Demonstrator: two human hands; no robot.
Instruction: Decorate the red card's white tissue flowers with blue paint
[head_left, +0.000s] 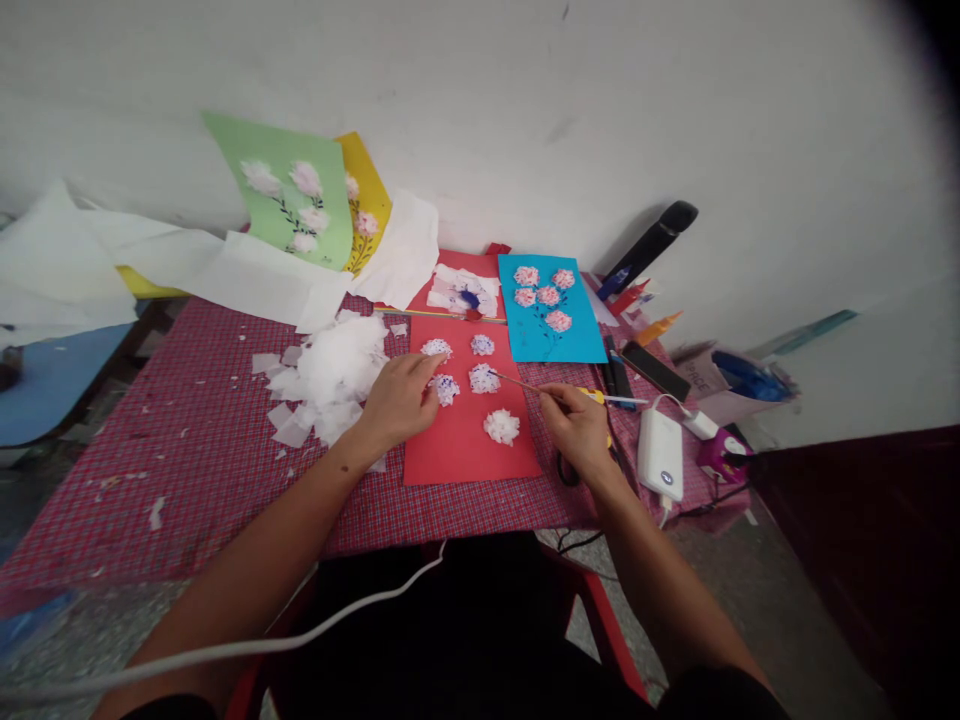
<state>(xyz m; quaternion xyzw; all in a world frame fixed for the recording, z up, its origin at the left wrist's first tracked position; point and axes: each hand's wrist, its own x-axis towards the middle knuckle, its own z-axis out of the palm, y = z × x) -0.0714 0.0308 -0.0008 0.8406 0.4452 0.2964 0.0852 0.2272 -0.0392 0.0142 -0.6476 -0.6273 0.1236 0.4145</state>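
A sheet of red paper (457, 455) lies on the table with several crumpled white tissue flowers on it. Most of these carry purple-blue dabs; the lowest flower (502, 427) is plain white. My right hand (576, 425) grips a thin paintbrush (525, 384), whose tip meets the dabbed middle flower (482, 379). My left hand (401, 398) rests on the paper's left side, fingers stretched out beside the left-hand flowers (445, 390), holding nothing. Above the sheet, a piece of white tissue (450, 290) bears a dark blue paint blob (470, 299).
A heap of white tissue squares (337, 370) lies left. Blue paper (551, 345) with pink-dabbed flowers lies at the upper right; green paper (292, 150) leans on the wall. A phone (655, 370), white power bank (661, 455) and black bottle (656, 245) stand or lie right.
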